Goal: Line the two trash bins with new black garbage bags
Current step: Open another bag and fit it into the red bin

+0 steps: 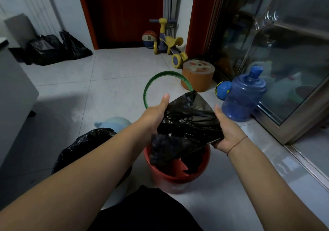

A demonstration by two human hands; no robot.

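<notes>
**Left hand (154, 117) and right hand (229, 133) grip black garbage bag (188, 122) over red bin (178, 179)**

Head view: each hand's fingers curl round an opposite edge of the bag. Its lower end hangs inside the bin. Green ring (147, 88) on floor beyond. Second bin (85, 147), bag-covered, at left.

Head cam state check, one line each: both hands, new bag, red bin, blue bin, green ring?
left hand: grips black bag's left edge.
right hand: grips its right edge.
black bag: partly unfolded, lower end hanging into red bin.
red bin: upright, not lined.
blue bin: top covered by black liner.
green ring: off both bins.
</notes>
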